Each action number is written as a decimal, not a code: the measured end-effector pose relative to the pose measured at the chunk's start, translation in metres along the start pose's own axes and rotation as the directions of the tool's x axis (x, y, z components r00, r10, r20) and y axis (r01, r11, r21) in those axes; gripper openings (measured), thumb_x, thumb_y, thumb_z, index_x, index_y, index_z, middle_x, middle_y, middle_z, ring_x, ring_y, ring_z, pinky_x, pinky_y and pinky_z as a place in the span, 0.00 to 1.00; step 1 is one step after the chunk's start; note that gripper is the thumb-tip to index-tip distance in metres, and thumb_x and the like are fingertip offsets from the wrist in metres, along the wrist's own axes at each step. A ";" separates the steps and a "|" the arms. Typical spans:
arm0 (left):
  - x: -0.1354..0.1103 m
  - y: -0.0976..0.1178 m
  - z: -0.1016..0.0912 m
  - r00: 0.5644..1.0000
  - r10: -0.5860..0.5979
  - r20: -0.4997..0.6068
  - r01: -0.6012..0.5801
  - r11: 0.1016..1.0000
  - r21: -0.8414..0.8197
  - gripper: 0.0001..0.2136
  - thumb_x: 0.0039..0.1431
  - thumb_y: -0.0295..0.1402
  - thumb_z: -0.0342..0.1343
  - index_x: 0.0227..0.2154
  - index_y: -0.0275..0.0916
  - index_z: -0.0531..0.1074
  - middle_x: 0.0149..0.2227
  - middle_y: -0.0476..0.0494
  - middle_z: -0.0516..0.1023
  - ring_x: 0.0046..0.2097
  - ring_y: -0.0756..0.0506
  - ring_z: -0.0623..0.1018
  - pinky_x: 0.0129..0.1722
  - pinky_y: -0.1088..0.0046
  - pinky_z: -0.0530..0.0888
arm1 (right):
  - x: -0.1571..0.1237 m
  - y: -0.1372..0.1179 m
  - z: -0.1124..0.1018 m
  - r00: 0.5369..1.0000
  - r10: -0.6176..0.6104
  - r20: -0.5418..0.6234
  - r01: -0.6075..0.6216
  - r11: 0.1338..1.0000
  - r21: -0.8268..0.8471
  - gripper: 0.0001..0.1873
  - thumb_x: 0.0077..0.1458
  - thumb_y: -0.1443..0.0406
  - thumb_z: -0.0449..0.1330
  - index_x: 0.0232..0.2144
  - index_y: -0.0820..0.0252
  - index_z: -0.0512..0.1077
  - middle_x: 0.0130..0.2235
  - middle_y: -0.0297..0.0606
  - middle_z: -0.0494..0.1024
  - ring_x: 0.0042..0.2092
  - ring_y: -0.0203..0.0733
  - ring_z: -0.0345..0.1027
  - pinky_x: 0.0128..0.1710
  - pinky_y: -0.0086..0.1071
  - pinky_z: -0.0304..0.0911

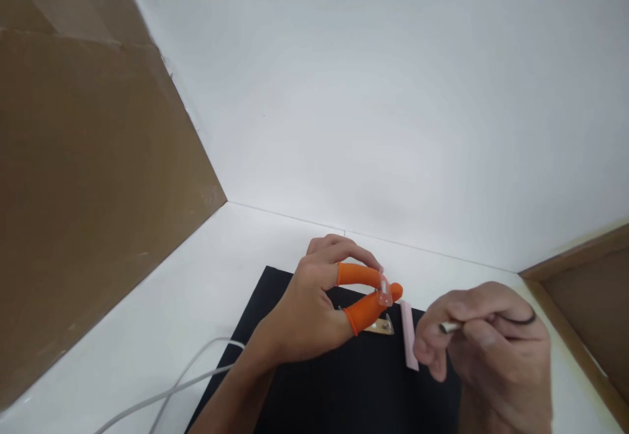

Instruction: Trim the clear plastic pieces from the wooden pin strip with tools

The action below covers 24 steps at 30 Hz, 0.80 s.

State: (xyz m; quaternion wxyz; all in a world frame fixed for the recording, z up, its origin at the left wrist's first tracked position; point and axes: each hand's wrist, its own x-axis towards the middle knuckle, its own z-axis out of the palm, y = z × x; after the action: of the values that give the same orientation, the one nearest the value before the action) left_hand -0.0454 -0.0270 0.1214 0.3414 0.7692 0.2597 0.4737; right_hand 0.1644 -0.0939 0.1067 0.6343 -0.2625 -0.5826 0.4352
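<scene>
My left hand (314, 303) hovers over a black mat (344, 388). Its thumb and forefinger wear orange finger cots and pinch a small clear piece (384, 291). My right hand (486, 349) is curled to the right of it, gripping a thin metal tool (449, 327) whose tip points left. Under the left fingertips a small brass-coloured metal part (381, 326) lies on the mat. A pale pink strip (407, 343) lies on the mat between the two hands.
White cables (196, 381) run from the lower left across the white table (221, 270) toward the mat. A brown cardboard panel (88, 191) stands on the left. A white wall is behind, and a wooden edge (574, 257) is at the right.
</scene>
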 end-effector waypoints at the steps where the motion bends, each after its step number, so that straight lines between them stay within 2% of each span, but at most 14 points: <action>1: 0.001 -0.002 -0.001 1.000 0.000 -0.004 0.000 1.000 -0.001 0.03 0.62 0.28 0.69 0.34 0.42 0.82 0.41 0.49 0.85 0.46 0.45 0.78 0.53 0.61 0.72 | 0.001 0.003 0.001 1.000 0.009 -0.007 -0.009 1.000 0.013 0.11 0.70 0.65 0.60 0.48 0.47 0.81 0.33 0.37 0.88 0.27 0.43 0.84 0.16 0.25 0.74; 5: 0.004 -0.006 -0.004 0.999 -0.007 -0.031 0.006 1.000 -0.013 0.03 0.63 0.29 0.69 0.33 0.42 0.82 0.41 0.49 0.84 0.45 0.46 0.79 0.52 0.62 0.73 | 0.005 0.008 0.000 0.999 0.000 -0.034 -0.002 0.998 -0.066 0.14 0.67 0.70 0.63 0.48 0.45 0.81 0.38 0.35 0.89 0.29 0.43 0.85 0.16 0.26 0.75; 8: 0.008 -0.007 -0.007 0.999 -0.020 -0.048 0.019 1.000 -0.007 0.02 0.63 0.29 0.68 0.34 0.42 0.82 0.41 0.49 0.84 0.46 0.46 0.80 0.52 0.63 0.74 | 0.006 0.006 -0.002 0.987 -0.085 -0.138 0.054 0.975 -0.214 0.14 0.62 0.73 0.66 0.45 0.48 0.83 0.39 0.36 0.89 0.31 0.45 0.85 0.18 0.28 0.77; 10: 0.011 -0.008 -0.007 0.999 -0.015 -0.041 0.014 1.000 -0.002 0.01 0.63 0.29 0.68 0.35 0.42 0.83 0.42 0.49 0.84 0.47 0.46 0.80 0.52 0.63 0.74 | 0.004 0.003 -0.002 0.975 -0.131 -0.182 0.063 0.939 -0.339 0.14 0.60 0.74 0.67 0.43 0.50 0.83 0.39 0.35 0.89 0.30 0.44 0.85 0.22 0.30 0.80; 14: 0.013 -0.011 -0.005 0.999 0.040 0.005 -0.040 0.999 0.028 0.03 0.63 0.27 0.68 0.37 0.42 0.83 0.42 0.50 0.84 0.46 0.47 0.80 0.53 0.63 0.73 | -0.004 -0.002 0.006 0.983 -0.102 -0.151 -0.003 0.820 -0.572 0.15 0.60 0.73 0.68 0.44 0.48 0.84 0.39 0.32 0.89 0.28 0.40 0.83 0.28 0.30 0.83; 18: 0.008 -0.016 -0.003 0.996 0.074 0.058 -0.080 0.991 0.107 0.05 0.62 0.24 0.68 0.35 0.41 0.83 0.42 0.50 0.85 0.46 0.47 0.79 0.55 0.62 0.71 | -0.009 0.003 0.012 0.952 -0.193 -0.236 -0.005 0.764 -0.645 0.16 0.61 0.71 0.68 0.45 0.43 0.85 0.37 0.27 0.88 0.30 0.37 0.84 0.30 0.27 0.83; 21: 0.005 -0.019 -0.003 0.992 0.089 0.088 -0.102 0.983 0.150 0.04 0.62 0.24 0.67 0.35 0.40 0.83 0.42 0.49 0.85 0.46 0.47 0.79 0.55 0.62 0.70 | -0.013 0.009 0.004 0.966 -0.201 -0.163 0.038 0.733 -0.679 0.21 0.62 0.72 0.67 0.51 0.40 0.83 0.35 0.27 0.88 0.29 0.38 0.84 0.30 0.27 0.83; 24: 0.004 -0.021 -0.003 0.993 0.091 0.074 -0.102 0.982 0.161 0.04 0.62 0.25 0.68 0.36 0.40 0.83 0.41 0.49 0.85 0.45 0.47 0.79 0.56 0.62 0.70 | -0.016 0.009 -0.009 0.983 -0.167 -0.073 0.062 0.682 -0.729 0.24 0.63 0.71 0.66 0.56 0.39 0.80 0.38 0.27 0.90 0.31 0.39 0.86 0.34 0.27 0.84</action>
State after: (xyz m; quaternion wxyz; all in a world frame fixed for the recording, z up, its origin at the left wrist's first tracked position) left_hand -0.0484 -0.0099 0.1079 0.2619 0.8217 0.2489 0.4408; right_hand 0.1720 -0.1020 0.0893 0.5427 -0.4826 -0.6784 0.1113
